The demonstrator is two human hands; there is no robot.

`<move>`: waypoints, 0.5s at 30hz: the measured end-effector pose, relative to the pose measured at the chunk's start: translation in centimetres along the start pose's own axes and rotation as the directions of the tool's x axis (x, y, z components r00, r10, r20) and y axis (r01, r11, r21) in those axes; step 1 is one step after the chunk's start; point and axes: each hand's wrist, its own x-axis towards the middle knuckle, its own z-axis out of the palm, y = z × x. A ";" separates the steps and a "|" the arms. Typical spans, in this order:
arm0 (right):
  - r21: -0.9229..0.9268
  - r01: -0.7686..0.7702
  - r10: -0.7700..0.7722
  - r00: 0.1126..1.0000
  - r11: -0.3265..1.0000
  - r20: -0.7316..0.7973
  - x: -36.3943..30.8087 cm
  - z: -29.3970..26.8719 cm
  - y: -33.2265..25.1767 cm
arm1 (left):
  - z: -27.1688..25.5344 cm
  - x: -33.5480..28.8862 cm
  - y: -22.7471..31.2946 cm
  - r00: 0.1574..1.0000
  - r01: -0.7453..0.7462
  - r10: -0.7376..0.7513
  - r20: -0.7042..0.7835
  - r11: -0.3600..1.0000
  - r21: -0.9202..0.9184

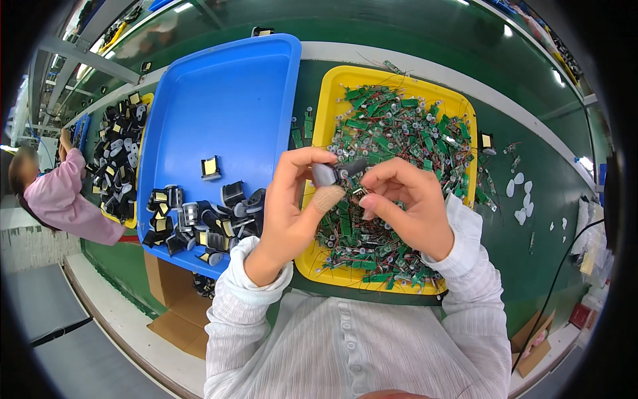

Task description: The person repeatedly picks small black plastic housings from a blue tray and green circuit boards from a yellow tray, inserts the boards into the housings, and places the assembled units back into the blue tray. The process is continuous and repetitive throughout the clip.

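My left hand (292, 206) grips a small black and grey plastic housing (325, 175) between thumb and fingers, with a tan bandage-like wrap on the thumb. Close against it, my right hand (412, 209) pinches a small circuit board (359, 191), mostly hidden by the fingers; thin wires show near it. Both hands are over a yellow tray (327, 100) heaped with green circuit boards (382, 133) that have thin wires and small round whitish parts. To the left, a blue tray (226, 100) carries a pile of black and grey housings (199, 216), some with pale yellow pads.
A person in a pink top (63, 196) works at the far left beside another yellow tray (146, 100) of housings. White oval pieces (520, 178) and a few boards lie on the green table at right. A cardboard box (176, 299) stands below the blue tray; a black cable (555, 286) hangs at right.
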 end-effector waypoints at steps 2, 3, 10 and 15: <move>-0.106 0.016 -0.015 1.000 0.994 0.005 -0.1 -0.1 -0.7 | -0.4 0.0 0.0 0.999 -0.028 0.031 -0.021 0.994 0.103; -0.133 0.054 -0.054 0.999 0.990 0.008 -0.1 -0.2 -0.6 | -0.6 0.1 0.0 0.998 -0.048 0.053 -0.023 0.985 0.168; 0.284 -0.156 0.137 0.987 0.946 0.087 0.2 -0.6 0.0 | -0.1 0.0 0.1 0.998 0.038 -0.039 0.056 0.999 0.024; 0.386 -0.254 0.203 0.965 0.887 0.168 0.4 -0.8 0.1 | 0.1 -0.1 0.1 0.999 0.019 -0.021 0.047 0.999 0.041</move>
